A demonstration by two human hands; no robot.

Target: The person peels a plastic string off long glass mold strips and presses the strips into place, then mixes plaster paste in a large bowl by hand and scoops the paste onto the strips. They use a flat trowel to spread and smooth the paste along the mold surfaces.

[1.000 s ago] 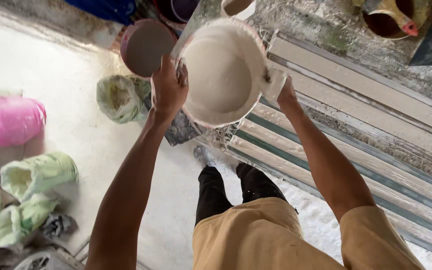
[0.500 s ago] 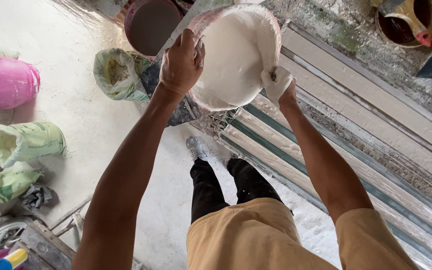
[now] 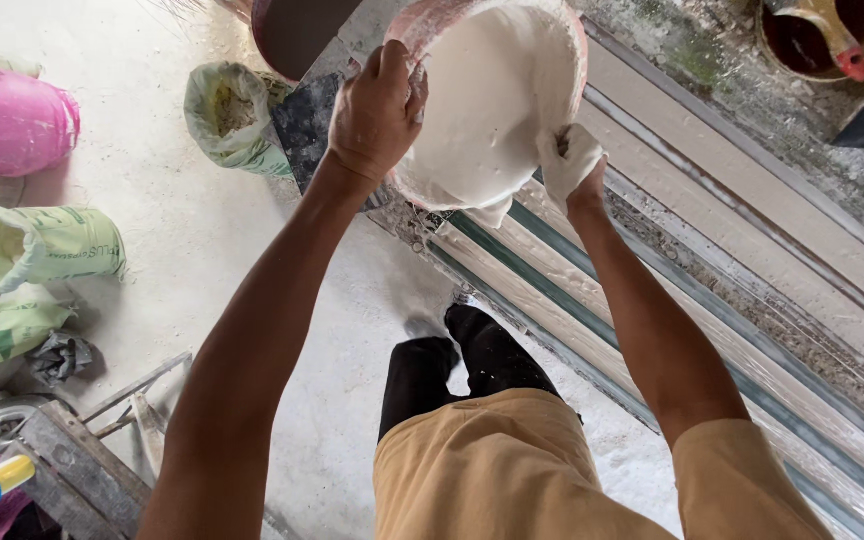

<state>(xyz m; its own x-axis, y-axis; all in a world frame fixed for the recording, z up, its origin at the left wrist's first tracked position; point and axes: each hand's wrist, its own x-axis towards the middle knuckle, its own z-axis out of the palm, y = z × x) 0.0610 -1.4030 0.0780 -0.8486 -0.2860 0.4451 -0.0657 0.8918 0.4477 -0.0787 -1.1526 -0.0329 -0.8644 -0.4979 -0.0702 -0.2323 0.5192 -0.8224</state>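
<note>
Bucket (image 3: pixel 492 100) of wet white plaster: likely heavy, sloshing, rim slippery. Left hand (image 3: pixel 377 115) gripping rim, plaster-coated right hand (image 3: pixel 570 165) clasping opposite edge, tilting over long mould (image 3: pixel 712 230).

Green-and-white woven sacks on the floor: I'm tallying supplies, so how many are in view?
3: an open green-and-white woven sack by the basin, and two at left. More may be hidden off-frame.
</note>
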